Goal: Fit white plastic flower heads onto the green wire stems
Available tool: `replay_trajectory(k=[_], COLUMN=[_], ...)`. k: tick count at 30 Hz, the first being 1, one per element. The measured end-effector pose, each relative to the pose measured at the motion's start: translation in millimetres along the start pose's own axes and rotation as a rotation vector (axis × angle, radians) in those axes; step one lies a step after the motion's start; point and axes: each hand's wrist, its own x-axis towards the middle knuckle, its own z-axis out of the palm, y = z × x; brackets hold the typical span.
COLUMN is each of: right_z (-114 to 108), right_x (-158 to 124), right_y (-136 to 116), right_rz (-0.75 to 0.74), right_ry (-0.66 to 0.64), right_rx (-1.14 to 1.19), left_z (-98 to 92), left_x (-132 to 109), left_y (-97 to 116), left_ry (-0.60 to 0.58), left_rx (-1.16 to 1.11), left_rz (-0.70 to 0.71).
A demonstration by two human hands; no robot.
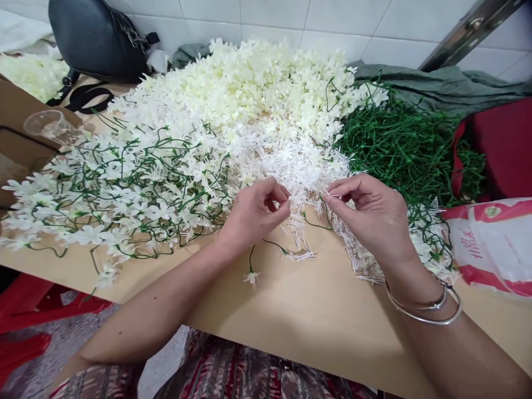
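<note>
My left hand point(255, 213) is closed in a pinch on a thin green stem point(274, 244) whose branches hang below it, one ending in a small white flower point(251, 276). My right hand point(372, 213), with two metal bangles at the wrist, pinches a small white stamen piece point(328, 195) at its fingertips, close to the stem's upper end. Both hands hover over a tan board point(316, 316), just in front of a heap of white plastic stamens point(291, 158).
A big pile of cream petals point(257, 83) lies behind. Finished flower vines point(116, 188) spread at the left, bare green stems point(399, 138) at the right. A black bag point(97, 36), a clear cup point(47, 124), a red-and-white sack point(496, 244) and a red cloth point(505, 141) ring the board.
</note>
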Motion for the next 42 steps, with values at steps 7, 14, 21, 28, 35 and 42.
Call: replay_trajectory(k=[7, 14, 21, 28, 35, 42], right_z=[8, 10, 16, 20, 24, 28], right_x=[1, -8, -16, -18, -19, -22], right_y=[-6, -24, -40, -31, -29, -29], right_rz=[0.156, 0.21, 0.09, -0.081, -0.1, 0.105], right_ry=[-0.054, -0.048, -0.049, -0.011, 0.045, -0.021], right_rx=[0.315, 0.372, 0.206, -0.039, -0.082, 0.117], left_z=[9.1, 12.3, 15.0, 19.7, 19.7, 20.8], left_x=[1, -2, -5, -9, -9, -10], left_y=[2, 1, 4, 6, 8, 3], left_ry=[0.093, 0.098, 0.083, 0.017, 0.016, 0.019], left_rx=[-0.494, -0.497, -0.525, -0.605, -0.692, -0.725], left_rz=[-0.263, -0.305, -0.284, -0.316, -0.396, -0.374])
